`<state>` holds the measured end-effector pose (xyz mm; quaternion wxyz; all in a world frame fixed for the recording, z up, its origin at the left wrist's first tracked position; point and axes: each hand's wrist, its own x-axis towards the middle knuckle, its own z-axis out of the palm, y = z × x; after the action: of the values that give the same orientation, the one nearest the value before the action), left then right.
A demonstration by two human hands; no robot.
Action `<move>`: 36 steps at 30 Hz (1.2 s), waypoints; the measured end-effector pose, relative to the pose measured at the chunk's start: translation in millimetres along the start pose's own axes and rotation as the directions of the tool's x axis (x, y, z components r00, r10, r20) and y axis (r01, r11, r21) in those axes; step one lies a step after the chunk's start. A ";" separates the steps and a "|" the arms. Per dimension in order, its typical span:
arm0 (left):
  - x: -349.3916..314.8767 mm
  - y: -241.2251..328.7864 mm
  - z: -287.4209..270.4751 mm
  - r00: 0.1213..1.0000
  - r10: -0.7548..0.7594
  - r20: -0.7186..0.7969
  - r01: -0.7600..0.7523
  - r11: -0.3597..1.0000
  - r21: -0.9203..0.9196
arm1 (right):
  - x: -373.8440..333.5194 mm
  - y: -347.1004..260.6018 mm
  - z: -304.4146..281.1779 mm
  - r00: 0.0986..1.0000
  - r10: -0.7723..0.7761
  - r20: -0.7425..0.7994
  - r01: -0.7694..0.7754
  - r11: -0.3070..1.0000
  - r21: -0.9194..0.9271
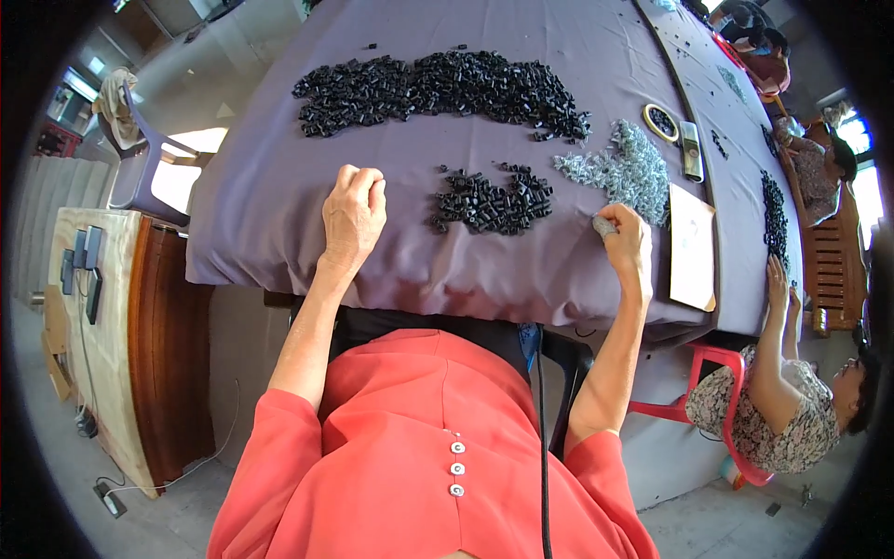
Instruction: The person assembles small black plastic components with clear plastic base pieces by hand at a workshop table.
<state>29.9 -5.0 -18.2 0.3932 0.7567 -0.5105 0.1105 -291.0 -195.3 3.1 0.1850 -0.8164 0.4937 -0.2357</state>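
Note:
My left hand (356, 216) is closed over the purple-grey cloth, left of a small heap of short black cylindrical pieces (494, 201). Its fingers are curled together, and whatever they may hold is hidden. At the lower edge of a heap of small clear, pale grey pieces (638, 172) is my right hand (629, 247), also closed. A grey covering (604, 226) shows at its thumb or fingertip; I cannot make out anything gripped there. Farther back lies a long, wide heap of similar black pieces (438, 91).
Right of my right hand lies a white board (692, 250). Behind it are a round, yellow-rimmed dish (660, 122) and a narrow clear container (691, 151). A co-worker (792, 401) sits at the right by another black heap (775, 216). A wooden cabinet (172, 345) stands left.

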 end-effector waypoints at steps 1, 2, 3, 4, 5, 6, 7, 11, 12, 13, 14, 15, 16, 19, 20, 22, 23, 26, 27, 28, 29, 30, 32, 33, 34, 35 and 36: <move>-0.5 -0.6 0.8 1.000 0.001 -0.009 -0.001 1.000 -0.003 | -1.5 -3.2 -0.7 1.000 0.009 0.003 -0.009 1.000 0.017; -1.8 -1.1 1.2 1.000 0.006 -0.021 -0.006 1.000 0.003 | -2.9 -7.9 -1.4 1.000 0.008 0.000 -0.008 1.000 0.018; -2.7 -0.6 1.3 0.999 0.011 -0.034 -0.011 1.000 0.008 | -3.5 -12.4 -3.1 1.000 0.006 -0.003 -0.006 1.000 0.020; -3.2 0.2 0.4 0.999 0.004 -0.034 -0.004 1.000 0.011 | -3.2 -12.1 -2.7 1.000 -0.001 -0.004 0.000 1.000 -0.024; -3.4 0.3 -0.3 0.999 0.006 -0.045 -0.006 1.000 0.007 | -2.9 -14.7 -3.0 1.000 -0.003 0.003 0.003 0.999 -0.041; -4.0 0.2 -0.7 0.999 -0.001 -0.038 0.001 1.000 0.006 | -3.5 -17.0 -3.4 1.000 -0.002 0.010 0.003 0.998 -0.058; -4.2 0.9 -0.9 1.000 -0.009 -0.030 0.009 1.000 0.005 | -3.9 -16.3 -3.0 1.000 0.000 0.014 0.001 0.999 -0.051; -3.9 5.6 -2.0 0.998 -0.050 -0.024 0.049 0.999 -0.013 | -4.0 -15.3 -2.8 0.999 0.047 0.024 -0.047 0.999 -0.011; -3.7 6.6 -2.7 0.998 -0.048 -0.028 0.048 0.999 -0.016 | -3.8 -13.0 -1.5 0.999 0.044 0.020 -0.044 0.999 -0.014; -3.3 7.6 -3.9 0.999 -0.041 -0.010 0.040 0.999 -0.004 | -3.6 -10.1 0.5 1.000 0.019 -0.001 -0.019 1.000 -0.011; -3.0 9.0 -4.8 0.999 -0.033 0.009 0.033 0.999 0.009 | -3.6 -8.6 0.9 1.000 -0.005 -0.020 0.005 1.000 -0.008; -2.9 10.2 -5.7 0.999 -0.032 0.006 0.032 0.999 0.006 | -3.5 -9.5 0.5 1.000 -0.007 -0.023 0.007 1.000 -0.010; -2.9 11.5 -6.5 1.000 -0.023 0.018 0.023 1.000 0.013 | -3.9 -11.3 0.6 1.000 0.008 -0.024 -0.008 1.000 -0.010; -3.7 9.3 -4.7 1.000 -0.018 0.008 0.018 1.000 0.018 | -4.3 -16.3 -0.1 0.999 0.039 -0.017 -0.039 0.999 -0.007; -4.2 7.4 -4.2 1.000 -0.023 -0.012 0.024 1.000 0.018 | -4.6 -18.7 -0.4 0.998 0.057 -0.007 -0.057 0.998 -0.002; -4.2 5.5 -3.9 0.999 -0.053 -0.006 0.053 0.998 0.018 | -5.5 -25.3 -3.3 0.998 0.069 0.009 -0.069 0.998 -0.002; -3.9 4.4 -2.8 0.998 -0.058 -0.034 0.059 0.998 0.018 | -5.4 -24.3 -2.5 0.998 0.060 0.003 -0.060 0.998 0.006; -2.7 1.5 -1.4 0.995 -0.062 -0.072 0.063 0.998 0.021 | -4.3 -19.5 -0.5 0.999 0.040 0.000 -0.039 0.999 0.021; -2.7 0.7 -0.3 0.995 -0.058 -0.083 0.060 0.998 0.022 | -3.7 -17.2 0.3 1.000 0.028 0.001 -0.028 0.999 0.027; -3.2 0.3 -0.3 0.995 -0.058 -0.080 0.060 0.998 0.021 | -3.9 -16.4 1.8 1.000 0.031 0.001 -0.031 0.999 0.027; -3.6 0.1 -0.8 0.995 -0.055 -0.078 0.057 0.998 0.021 | -4.5 -16.2 3.3 1.000 0.011 -0.016 -0.011 1.000 0.013; -3.4 0.4 -1.2 0.996 -0.054 -0.078 0.056 0.998 0.023 | -4.0 -17.2 4.1 0.999 -0.010 -0.033 0.010 1.000 -0.001; -3.8 1.6 -0.8 0.995 -0.071 -0.075 0.072 0.997 0.015 | -3.7 -22.1 2.9 1.000 -0.019 -0.021 0.019 1.000 -0.015; -4.4 1.6 -0.9 0.994 -0.088 -0.072 0.088 0.996 0.006 | -4.1 -24.6 3.1 1.000 -0.027 -0.009 0.027 0.999 -0.029; -4.8 1.6 -1.4 0.994 -0.088 -0.071 0.089 0.996 0.006 | -4.5 -25.7 4.4 1.000 -0.026 -0.008 0.026 0.999 -0.029; -5.3 1.6 -2.1 0.995 -0.067 -0.069 0.069 0.997 0.023 | -4.9 -26.5 5.7 0.999 -0.045 -0.013 0.045 0.998 -0.037; -4.9 1.7 -2.3 0.997 -0.046 -0.070 0.049 0.998 0.040 | -4.1 -26.8 6.4 0.998 -0.066 -0.019 0.066 0.997 -0.045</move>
<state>26.7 -0.4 -18.6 0.3969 0.7724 -0.4762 0.1378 -269.7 -179.3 11.4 0.1541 -0.8338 0.4733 -0.2389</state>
